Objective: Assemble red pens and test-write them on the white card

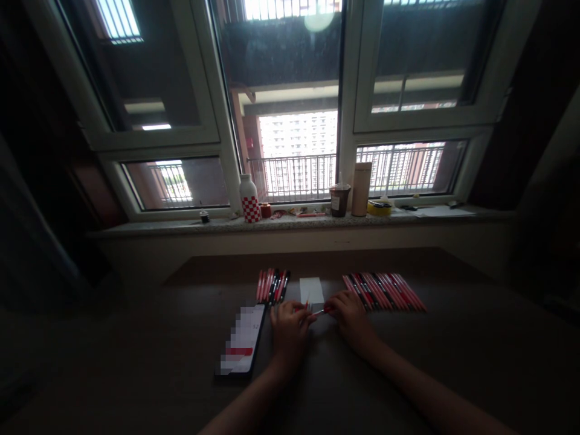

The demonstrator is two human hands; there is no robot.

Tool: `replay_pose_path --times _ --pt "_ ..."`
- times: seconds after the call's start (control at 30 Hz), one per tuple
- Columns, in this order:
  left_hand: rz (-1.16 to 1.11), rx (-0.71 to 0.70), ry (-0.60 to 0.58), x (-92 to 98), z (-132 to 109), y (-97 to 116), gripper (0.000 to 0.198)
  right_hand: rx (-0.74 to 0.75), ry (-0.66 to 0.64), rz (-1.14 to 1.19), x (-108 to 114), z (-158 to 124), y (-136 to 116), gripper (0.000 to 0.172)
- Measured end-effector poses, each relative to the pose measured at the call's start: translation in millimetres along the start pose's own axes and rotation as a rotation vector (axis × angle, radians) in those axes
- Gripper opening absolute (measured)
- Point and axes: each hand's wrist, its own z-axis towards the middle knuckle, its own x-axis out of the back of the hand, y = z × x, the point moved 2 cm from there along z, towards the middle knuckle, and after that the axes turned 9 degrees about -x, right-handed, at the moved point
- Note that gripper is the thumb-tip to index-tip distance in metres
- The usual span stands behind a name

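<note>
Over the dark table, my left hand [289, 326] is closed, its fingers pinching one end of a slim pen [321, 312]. At the pen's red end, the fingers of my right hand [351, 314] are closed too. Another thin, light-tipped piece pokes up by my left fingers, too small to make out. Just beyond both hands lies a small white sheet of paper [310, 289]. A short row of red and black pens [273, 285] sits past my left hand. A longer row of similar pens [384, 291] lies beyond my right hand.
A phone [259, 326] with its screen lit lies left of my left hand. On the windowsill [290, 225] stand a red-checked bottle [250, 199], a lidded drink cup [339, 200], a tan tumbler [361, 190] and a yellow tape roll [379, 208].
</note>
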Motion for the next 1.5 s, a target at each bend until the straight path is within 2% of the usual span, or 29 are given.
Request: replay_pose_path --times 0.3,0.53,0.83,1.03,1.3,1.5 --pt "0.02 0.002 0.0 -1.8 -0.5 -3.4 0.014 -0.014 -0.051 0.039 2.2 1.2 -3.1 0.013" --pt "0.018 -0.014 0.021 -0.4 -0.6 -3.7 0.021 -0.043 -0.038 0.058 -0.7 2.2 2.9 0.014" --pt "0.019 -0.019 0.035 -0.4 -1.5 -3.0 0.019 -0.068 -0.013 0.217 -4.3 3.7 13.7 0.018" --pt "0.026 -0.013 0.024 0.5 -2.3 -1.5 0.018 -0.101 -0.005 0.343 1.5 4.6 12.3 0.019" --pt "0.061 -0.013 0.003 1.1 -2.8 0.4 0.017 -0.278 0.073 0.533 5.2 6.1 19.1 0.021" --pt "0.095 -0.009 -0.004 1.0 -3.5 0.3 0.018 -0.273 0.079 0.505 4.6 4.8 17.6 0.017"
